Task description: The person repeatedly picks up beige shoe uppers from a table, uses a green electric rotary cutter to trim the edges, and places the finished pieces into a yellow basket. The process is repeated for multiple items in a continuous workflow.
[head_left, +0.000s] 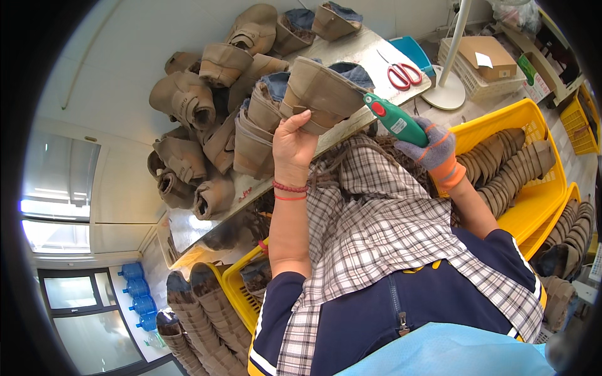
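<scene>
My bare left hand [293, 141], with red bands round its wrist, is closed on the edge of a brown cap [321, 94]. That cap is raised over the table edge, and a blue lining shows behind its rim. My right hand [433, 153] wears a grey and orange glove and is wrapped round a green handheld tool [404, 128] with a red button. The tool's narrow tip points at the right side of the cap; whether the two touch I cannot tell. Just left of the held cap, stacked brown caps [254, 147] lie on the table.
Many brown caps [182, 103] are heaped on the white table [376, 53]. Red-handled scissors [404, 76] lie by a lamp base [444, 95] and a blue tray [411, 51]. Yellow baskets [533, 125] of stacked caps stand at my right; another yellow basket [235, 291] is at my left.
</scene>
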`<state>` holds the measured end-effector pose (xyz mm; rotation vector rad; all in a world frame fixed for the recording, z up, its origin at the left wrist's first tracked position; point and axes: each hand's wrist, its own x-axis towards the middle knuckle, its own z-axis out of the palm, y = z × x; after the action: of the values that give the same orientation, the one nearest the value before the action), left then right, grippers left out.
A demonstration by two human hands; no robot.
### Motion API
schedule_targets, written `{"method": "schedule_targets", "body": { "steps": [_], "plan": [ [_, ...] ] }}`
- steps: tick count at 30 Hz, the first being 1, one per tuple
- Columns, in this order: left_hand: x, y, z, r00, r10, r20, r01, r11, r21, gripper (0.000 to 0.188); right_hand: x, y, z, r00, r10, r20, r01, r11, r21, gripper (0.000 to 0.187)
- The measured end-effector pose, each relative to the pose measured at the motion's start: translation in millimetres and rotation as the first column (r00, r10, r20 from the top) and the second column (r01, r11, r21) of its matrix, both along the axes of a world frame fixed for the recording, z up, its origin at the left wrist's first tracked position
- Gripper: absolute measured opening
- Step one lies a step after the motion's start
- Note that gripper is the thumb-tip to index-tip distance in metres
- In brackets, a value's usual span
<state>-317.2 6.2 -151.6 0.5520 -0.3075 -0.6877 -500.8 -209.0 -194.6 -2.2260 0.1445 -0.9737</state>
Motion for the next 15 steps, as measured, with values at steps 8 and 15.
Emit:
{"method": "schedule_targets", "body": {
  "steps": [8, 15],
  "plan": [
    [-6, -11, -16, 0.962, 0.042, 0.27, -0.079, 0.989, 0.129, 0.048, 4, 5, -2, 0.997, 0.07, -0.034, -0.057, 0.955, 0.292, 0.052],
    [-15, -22, -29, 0.834, 0.092, 0.543, -0.272, 0.926, 0.261, 0.019, 9, 6, -2, 0.99, 0.101, -0.1, -0.042, 0.88, 0.473, 0.051]
  ]
}}
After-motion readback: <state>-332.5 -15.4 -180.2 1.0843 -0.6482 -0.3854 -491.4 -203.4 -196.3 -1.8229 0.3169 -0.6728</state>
